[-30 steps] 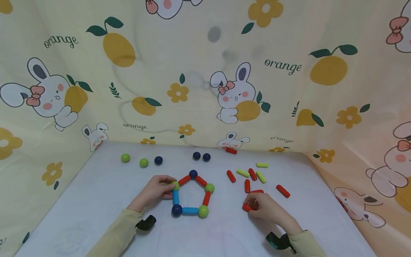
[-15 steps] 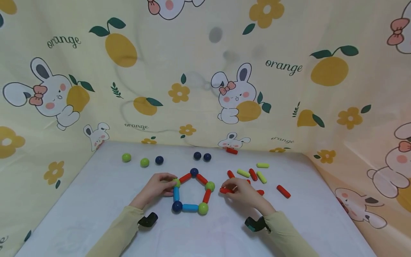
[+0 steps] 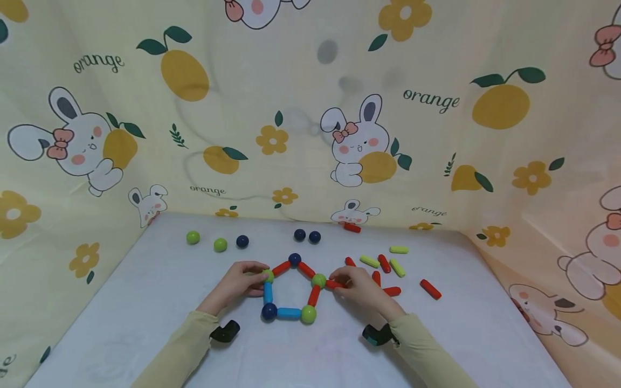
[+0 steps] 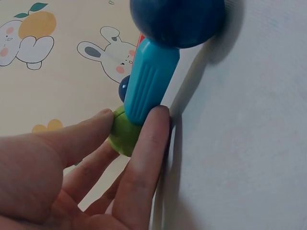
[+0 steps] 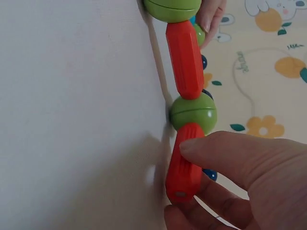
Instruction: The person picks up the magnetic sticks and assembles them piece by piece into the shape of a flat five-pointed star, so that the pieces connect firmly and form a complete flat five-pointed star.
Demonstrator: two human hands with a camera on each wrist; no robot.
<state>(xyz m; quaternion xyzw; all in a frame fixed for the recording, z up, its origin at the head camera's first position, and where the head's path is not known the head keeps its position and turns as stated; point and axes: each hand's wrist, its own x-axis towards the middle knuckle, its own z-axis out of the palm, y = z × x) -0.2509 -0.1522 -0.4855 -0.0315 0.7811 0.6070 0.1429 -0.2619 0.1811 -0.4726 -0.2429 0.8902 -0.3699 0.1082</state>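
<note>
A five-sided ring of balls and rods lies mid-table. It has red rods [image 3: 305,270], blue rods [image 3: 289,313], green balls [image 3: 308,314] and dark blue balls [image 3: 269,311]. My left hand [image 3: 241,279] pinches the ring's left green ball [image 4: 124,136] between thumb and fingers, beside the blue rod [image 4: 151,81] joined to it. On the other side, my right hand [image 3: 363,288] pinches a red rod [image 5: 184,165], thumb lying along it. That rod's far end meets the right green ball [image 5: 194,112] and points outward from the ring.
Loose red rods [image 3: 430,289] and lime-green rods [image 3: 397,268] are scattered right of the ring. Behind it sit green balls [image 3: 220,244] and dark blue balls [image 3: 315,237]. A patterned cloth [image 3: 301,178] rises at the table's back edge.
My right hand has carried a red rod leftward from the loose rods to the ring's right green ball. The left hand keeps its hold on the left green ball.
</note>
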